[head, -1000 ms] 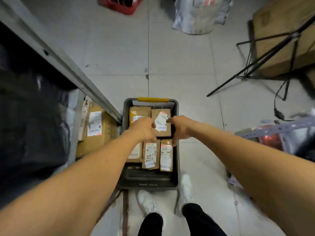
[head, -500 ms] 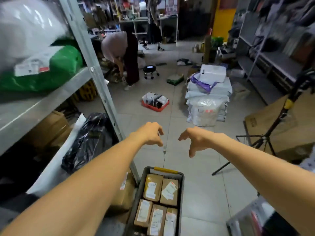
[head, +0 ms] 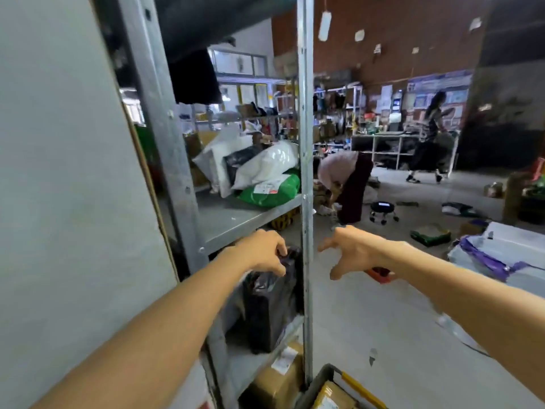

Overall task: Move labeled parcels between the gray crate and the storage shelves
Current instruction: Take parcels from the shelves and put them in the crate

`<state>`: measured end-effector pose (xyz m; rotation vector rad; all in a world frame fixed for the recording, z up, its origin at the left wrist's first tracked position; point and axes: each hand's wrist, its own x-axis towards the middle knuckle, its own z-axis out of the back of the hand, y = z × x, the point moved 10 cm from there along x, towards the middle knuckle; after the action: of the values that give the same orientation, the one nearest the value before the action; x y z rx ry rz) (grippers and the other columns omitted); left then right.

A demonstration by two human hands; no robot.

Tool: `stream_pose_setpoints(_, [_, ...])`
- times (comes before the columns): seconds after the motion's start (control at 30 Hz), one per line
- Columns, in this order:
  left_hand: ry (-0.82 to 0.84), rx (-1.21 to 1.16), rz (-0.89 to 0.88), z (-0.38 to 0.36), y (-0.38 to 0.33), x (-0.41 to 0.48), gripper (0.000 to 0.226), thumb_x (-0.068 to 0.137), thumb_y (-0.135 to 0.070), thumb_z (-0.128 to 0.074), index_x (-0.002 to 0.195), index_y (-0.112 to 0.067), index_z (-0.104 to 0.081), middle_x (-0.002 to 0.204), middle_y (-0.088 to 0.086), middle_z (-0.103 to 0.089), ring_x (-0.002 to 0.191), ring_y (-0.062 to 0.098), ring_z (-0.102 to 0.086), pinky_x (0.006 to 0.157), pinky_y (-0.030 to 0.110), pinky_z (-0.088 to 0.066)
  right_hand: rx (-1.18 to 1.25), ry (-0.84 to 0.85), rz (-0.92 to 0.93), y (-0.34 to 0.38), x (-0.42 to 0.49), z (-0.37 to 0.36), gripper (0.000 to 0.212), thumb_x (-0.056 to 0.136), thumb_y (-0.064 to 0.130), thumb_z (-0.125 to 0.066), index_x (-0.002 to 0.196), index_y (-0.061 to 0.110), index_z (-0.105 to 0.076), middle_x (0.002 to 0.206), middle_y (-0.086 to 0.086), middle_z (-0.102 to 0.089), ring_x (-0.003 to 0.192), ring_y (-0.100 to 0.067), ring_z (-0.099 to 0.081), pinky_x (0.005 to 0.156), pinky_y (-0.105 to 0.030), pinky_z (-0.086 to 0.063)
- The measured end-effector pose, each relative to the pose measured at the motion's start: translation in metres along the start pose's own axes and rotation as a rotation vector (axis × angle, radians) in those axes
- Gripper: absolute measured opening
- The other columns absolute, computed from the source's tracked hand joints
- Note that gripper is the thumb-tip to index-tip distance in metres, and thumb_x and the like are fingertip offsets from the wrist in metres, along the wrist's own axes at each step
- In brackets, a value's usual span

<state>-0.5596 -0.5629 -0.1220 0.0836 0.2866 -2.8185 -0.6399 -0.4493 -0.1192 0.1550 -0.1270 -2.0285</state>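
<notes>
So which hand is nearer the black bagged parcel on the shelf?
Left. The left hand is at the top edge of the black bagged parcel; contact unclear. The right hand is on the far side of the shelf upright, over the floor.

The left hand (head: pixel 262 252) and right hand (head: pixel 351 250) are bare. The left forearm (head: pixel 177 314) and right forearm (head: pixel 442 278) are bare along their whole visible length.

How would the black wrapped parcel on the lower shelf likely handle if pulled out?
The black parcel stands upright and looks boxy, so it is probably stiff inside. Its glossy, wrinkled wrap may be slippery to grip. Standing tall, it might tip when pulled.
</notes>
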Motion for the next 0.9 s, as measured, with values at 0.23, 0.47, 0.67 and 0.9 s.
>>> stream_pose_setpoints(0.23, [-0.113,-0.070,0.306,0.047,0.095,-0.160,0.045,0.077,-0.029,-0.078,0.118,-0.018,-0.066,0.112,0.002,-0.068,0.098,0.018,-0.063,0.088,0.032,-0.051,0.015,-0.034,0.343,0.165,0.012,0.020,0.042,0.068,0.024,-0.080,0.109,0.018,-0.070,0.083,0.011,-0.068,0.079,-0.012,-0.062,0.064,-0.019,-0.049])
stream_pose_setpoints(0.47, [-0.239,-0.161,0.639,0.061,0.160,-0.333,0.043,0.075,-0.028,-0.079,0.116,-0.023,-0.065,0.109,-0.003,-0.066,0.091,0.015,-0.061,0.084,0.029,-0.052,0.051,0.037,0.617,0.345,-0.010,0.018,0.066,0.067,0.029,-0.087,0.127,0.020,-0.061,0.116,0.002,-0.065,0.104,-0.013,-0.062,0.091,-0.027,-0.051])
stream_pose_setpoints(0.67, [-0.292,-0.177,0.930,0.054,0.178,-0.502,0.043,0.078,-0.024,-0.078,0.118,-0.015,-0.065,0.110,0.004,-0.067,0.094,0.019,-0.063,0.083,0.032,-0.053,0.074,0.094,0.929,0.494,-0.068,0.007,0.066,0.066,0.025,-0.088,0.126,0.023,-0.061,0.121,0.004,-0.059,0.110,-0.011,-0.058,0.089,-0.024,-0.050])
stream_pose_setpoints(0.9, [-0.359,-0.165,1.365,0.057,0.146,-0.714,0.044,0.082,-0.028,-0.076,0.122,-0.018,-0.061,0.120,0.005,-0.059,0.104,0.023,-0.059,0.091,0.039,-0.051,-0.011,0.170,1.416,0.663,-0.192,-0.011,0.069,0.071,0.032,-0.084,0.133,0.019,-0.057,0.131,0.002,-0.059,0.118,-0.011,-0.056,0.095,-0.023,-0.048])
